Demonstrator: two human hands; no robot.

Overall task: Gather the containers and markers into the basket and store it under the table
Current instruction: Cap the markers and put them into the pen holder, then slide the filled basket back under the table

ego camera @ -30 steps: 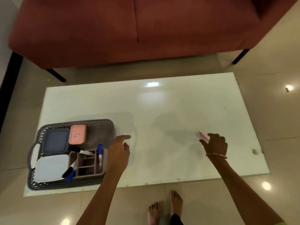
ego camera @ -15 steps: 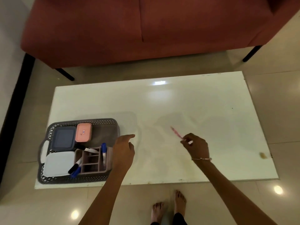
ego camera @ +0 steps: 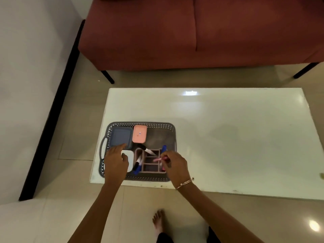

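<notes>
The pink marker (ego camera: 157, 159) could easily miss its slot: the right hand (ego camera: 175, 166) holds it low over the brown divided organiser (ego camera: 149, 161), and let go at this slant it would land across the dividers or roll out onto the basket (ego camera: 140, 124) floor. A second worry is the basket itself, which sits close to the near left corner of the bench (ego camera: 228, 128); a push from either hand could nudge it toward the edge.

The right hand reaches in from the near side, its fingers (ego camera: 165, 157) pinched round the marker, whose tip points away from them toward the left. The blur makes it hard to say whether the tip already touches a divider. The left hand (ego camera: 115, 160) hovers flat over the basket's left half, fingers loose and grasping nothing, their tips at the near edge of the dark blue container (ego camera: 120, 137); a white container (ego camera: 128, 159) shows just right of its thumb. Beyond the fingers lies the pink container (ego camera: 139, 133), and blue markers (ego camera: 164, 149) stand just past the right fingertips.
</notes>
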